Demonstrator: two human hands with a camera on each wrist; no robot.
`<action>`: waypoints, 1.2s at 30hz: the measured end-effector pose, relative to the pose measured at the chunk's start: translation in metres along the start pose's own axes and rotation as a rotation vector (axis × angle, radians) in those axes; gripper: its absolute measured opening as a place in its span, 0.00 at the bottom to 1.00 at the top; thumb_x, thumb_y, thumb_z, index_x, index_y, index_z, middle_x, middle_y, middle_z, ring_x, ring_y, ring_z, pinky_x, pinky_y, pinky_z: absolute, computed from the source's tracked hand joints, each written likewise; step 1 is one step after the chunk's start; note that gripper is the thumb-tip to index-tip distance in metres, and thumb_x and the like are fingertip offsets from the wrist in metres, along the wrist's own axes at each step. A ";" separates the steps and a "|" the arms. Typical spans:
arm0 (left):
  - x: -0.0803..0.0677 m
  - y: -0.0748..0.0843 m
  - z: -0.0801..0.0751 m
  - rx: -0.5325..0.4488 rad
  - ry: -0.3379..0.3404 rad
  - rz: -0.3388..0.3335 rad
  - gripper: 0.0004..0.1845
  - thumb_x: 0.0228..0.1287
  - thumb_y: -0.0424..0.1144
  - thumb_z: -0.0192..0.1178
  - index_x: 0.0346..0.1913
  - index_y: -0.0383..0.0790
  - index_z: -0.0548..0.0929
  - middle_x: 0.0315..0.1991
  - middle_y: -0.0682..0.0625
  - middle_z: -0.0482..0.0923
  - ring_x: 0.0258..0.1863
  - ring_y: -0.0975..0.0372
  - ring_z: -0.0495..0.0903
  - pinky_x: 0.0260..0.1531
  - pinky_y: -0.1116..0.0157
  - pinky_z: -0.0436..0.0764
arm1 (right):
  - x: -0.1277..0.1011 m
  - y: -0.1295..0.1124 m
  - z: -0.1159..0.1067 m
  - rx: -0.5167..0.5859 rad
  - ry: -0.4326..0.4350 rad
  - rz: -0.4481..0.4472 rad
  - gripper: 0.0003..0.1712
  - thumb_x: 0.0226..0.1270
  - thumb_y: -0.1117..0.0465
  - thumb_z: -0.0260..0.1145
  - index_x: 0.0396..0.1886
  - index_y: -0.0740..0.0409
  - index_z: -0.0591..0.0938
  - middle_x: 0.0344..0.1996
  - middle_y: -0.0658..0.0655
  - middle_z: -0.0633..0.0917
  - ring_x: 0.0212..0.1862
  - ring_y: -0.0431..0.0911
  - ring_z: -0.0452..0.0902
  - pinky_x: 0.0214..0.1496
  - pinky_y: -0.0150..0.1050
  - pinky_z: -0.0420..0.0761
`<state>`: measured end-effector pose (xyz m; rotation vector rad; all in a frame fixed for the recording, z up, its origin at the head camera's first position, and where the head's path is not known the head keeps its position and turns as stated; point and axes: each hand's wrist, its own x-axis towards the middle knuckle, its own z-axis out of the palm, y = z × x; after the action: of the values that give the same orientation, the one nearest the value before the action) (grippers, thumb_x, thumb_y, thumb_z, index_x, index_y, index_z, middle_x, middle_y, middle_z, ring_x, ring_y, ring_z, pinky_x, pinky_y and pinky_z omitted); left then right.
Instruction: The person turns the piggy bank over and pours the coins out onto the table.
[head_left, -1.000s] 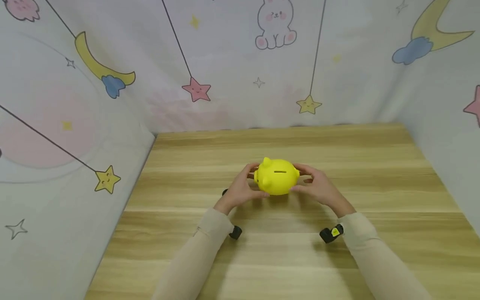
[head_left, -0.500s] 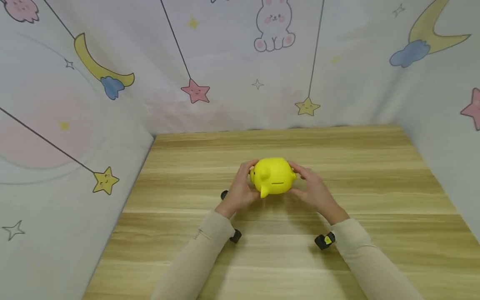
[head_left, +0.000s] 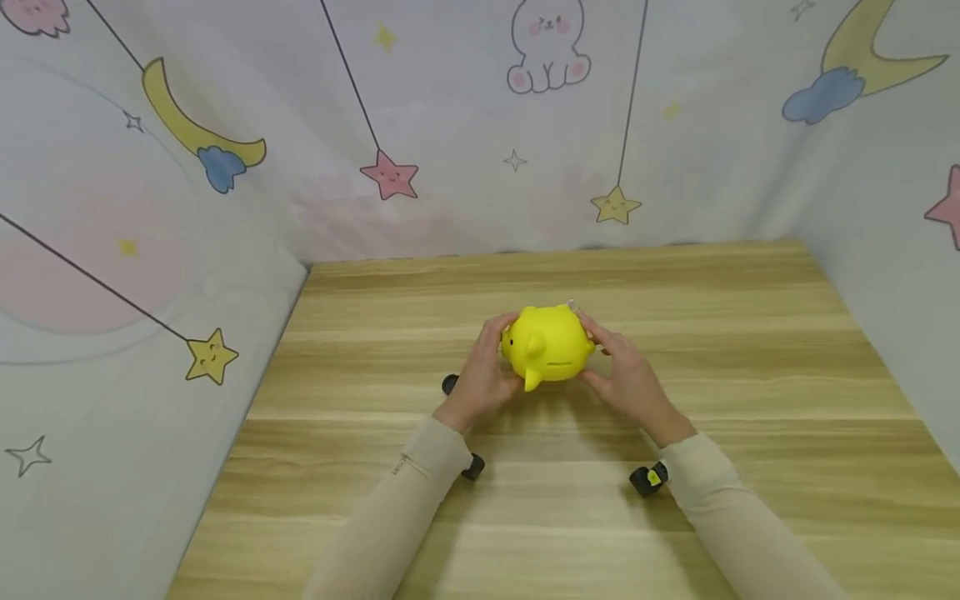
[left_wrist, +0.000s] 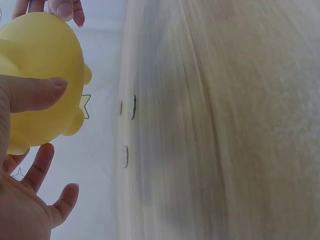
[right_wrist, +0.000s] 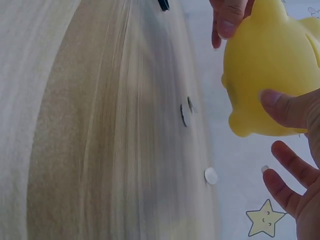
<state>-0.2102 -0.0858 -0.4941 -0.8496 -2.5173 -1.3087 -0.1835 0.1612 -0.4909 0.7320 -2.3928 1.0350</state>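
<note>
A yellow piggy bank (head_left: 551,343) is held between both hands, tipped so the slot in its back faces the person. My left hand (head_left: 483,375) grips the snout end, with the thumb (left_wrist: 37,94) laid along the near side. At the tail end my right hand (head_left: 630,379) grips it, thumb (right_wrist: 282,107) on the near side too. In the wrist views the piggy bank is up off the wooden table. Beyond it, several round silvery discs like coins (right_wrist: 210,175) show near the far part of the table. A small silvery piece (head_left: 572,305) shows at its far right edge.
The wooden table (head_left: 375,333) is bounded by white cloth walls (head_left: 465,125) printed with stars, moons and a bunny. Black wrist cameras (head_left: 648,479) hang off the sleeves close above the tabletop.
The piggy bank has rolled toward the person, its slot moving from the top to the near side. Silvery piece now shows at its far edge. Both hands still grip it.
</note>
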 end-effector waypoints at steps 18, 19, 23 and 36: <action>0.001 -0.002 -0.009 -0.243 -0.201 -0.251 0.52 0.54 0.42 0.77 0.78 0.50 0.57 0.63 0.50 0.69 0.52 0.57 0.73 0.55 0.53 0.74 | -0.001 0.008 -0.019 0.257 -0.210 0.307 0.42 0.59 0.60 0.76 0.72 0.58 0.68 0.61 0.60 0.77 0.57 0.53 0.74 0.53 0.52 0.79; 0.002 -0.002 -0.009 -0.258 -0.205 -0.271 0.51 0.54 0.45 0.76 0.77 0.50 0.58 0.61 0.50 0.71 0.51 0.57 0.73 0.55 0.53 0.74 | 0.000 0.009 -0.019 0.280 -0.211 0.329 0.41 0.61 0.60 0.75 0.72 0.59 0.69 0.61 0.60 0.78 0.57 0.53 0.74 0.54 0.52 0.79; 0.001 0.000 -0.013 -0.261 -0.219 -0.369 0.43 0.58 0.55 0.72 0.73 0.49 0.65 0.51 0.51 0.76 0.47 0.57 0.74 0.51 0.55 0.76 | 0.002 0.010 -0.014 0.348 -0.214 0.400 0.33 0.68 0.57 0.70 0.69 0.63 0.72 0.57 0.63 0.80 0.57 0.55 0.76 0.54 0.50 0.79; 0.005 0.012 -0.007 -0.057 -0.162 -0.512 0.39 0.67 0.74 0.40 0.39 0.40 0.83 0.32 0.46 0.79 0.31 0.57 0.75 0.35 0.60 0.74 | 0.011 -0.003 -0.001 0.330 -0.157 0.662 0.36 0.75 0.35 0.51 0.42 0.66 0.82 0.31 0.61 0.83 0.37 0.59 0.78 0.41 0.46 0.79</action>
<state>-0.2078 -0.0844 -0.4794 -0.3323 -2.9662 -1.5047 -0.1896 0.1571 -0.4827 0.0954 -2.7007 1.7133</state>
